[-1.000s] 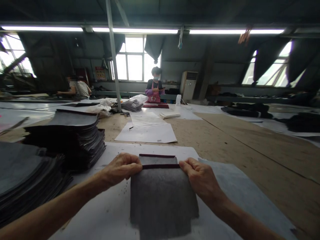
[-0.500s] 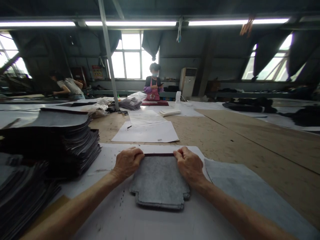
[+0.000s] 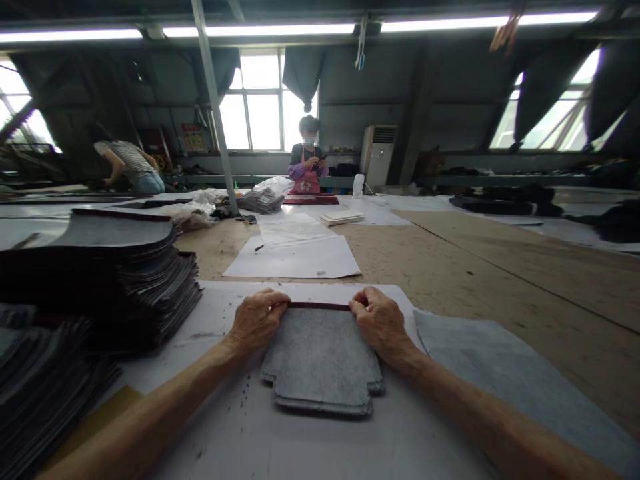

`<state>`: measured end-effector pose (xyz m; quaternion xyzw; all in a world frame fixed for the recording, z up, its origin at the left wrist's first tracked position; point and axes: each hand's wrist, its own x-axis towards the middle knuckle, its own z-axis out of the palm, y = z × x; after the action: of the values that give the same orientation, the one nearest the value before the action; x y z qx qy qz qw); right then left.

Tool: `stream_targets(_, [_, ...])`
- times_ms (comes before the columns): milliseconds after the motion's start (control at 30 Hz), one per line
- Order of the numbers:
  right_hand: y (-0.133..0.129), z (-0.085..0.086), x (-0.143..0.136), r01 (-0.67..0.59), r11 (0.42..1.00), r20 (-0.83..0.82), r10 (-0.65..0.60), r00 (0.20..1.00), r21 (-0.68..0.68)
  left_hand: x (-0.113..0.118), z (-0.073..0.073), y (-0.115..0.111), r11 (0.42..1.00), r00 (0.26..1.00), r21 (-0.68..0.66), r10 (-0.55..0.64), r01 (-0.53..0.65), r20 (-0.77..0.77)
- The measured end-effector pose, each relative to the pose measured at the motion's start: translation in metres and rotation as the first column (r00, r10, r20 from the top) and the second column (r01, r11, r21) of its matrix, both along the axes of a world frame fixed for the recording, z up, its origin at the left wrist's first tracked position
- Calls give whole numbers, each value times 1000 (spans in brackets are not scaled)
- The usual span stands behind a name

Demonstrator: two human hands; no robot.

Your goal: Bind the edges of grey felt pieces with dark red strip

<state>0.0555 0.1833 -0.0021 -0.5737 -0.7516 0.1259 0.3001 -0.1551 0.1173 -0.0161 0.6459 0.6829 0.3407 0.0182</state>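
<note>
My left hand (image 3: pixel 257 321) and right hand (image 3: pixel 379 322) press curled fingers on the felt piece (image 3: pixel 320 363), pinching its maroon edge (image 3: pixel 319 306); next, I judge, alignment needs checking.

Two bare forearms, sleeveless, each hand ungloved, ringless

The grey felt piece (image 3: pixel 320 363) looks matt and fuzzy, on smooth white paper (image 3: pixel 240 427) over rough chipboard table (image 3: pixel 450 267).
</note>
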Motion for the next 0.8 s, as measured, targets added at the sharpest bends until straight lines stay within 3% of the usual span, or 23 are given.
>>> stream_targets(133, [0,-2,1,-82,997,-14,82,997,-4,-2,-7,-1,999,997,-10,-41,40,-67])
stream_targets(300, [-4,-8,1,-89,996,54,89,995,0,2,-15,-10,994,987,63,-76,85,-138])
stream_targets(400, [-3,-13,-2,-100,995,104,99,990,4,4,-22,-11,950,832,14,-267,313,-486])
stream_targets(467, [0,-13,-3,-103,995,111,104,988,-18,6,-26,-12,908,725,-83,-381,411,-573])
stream_targets(533, [5,-8,2,-82,994,96,89,991,-70,8,-27,-12,891,694,-155,-433,428,-575])
stream_targets(667, [12,11,36,53,986,64,-43,997,-159,12,-19,-16,890,704,-269,-455,368,-545])
stream_targets(800, [-17,32,96,71,990,48,-66,997,-123,14,-16,-18,890,705,-317,-453,327,-546])
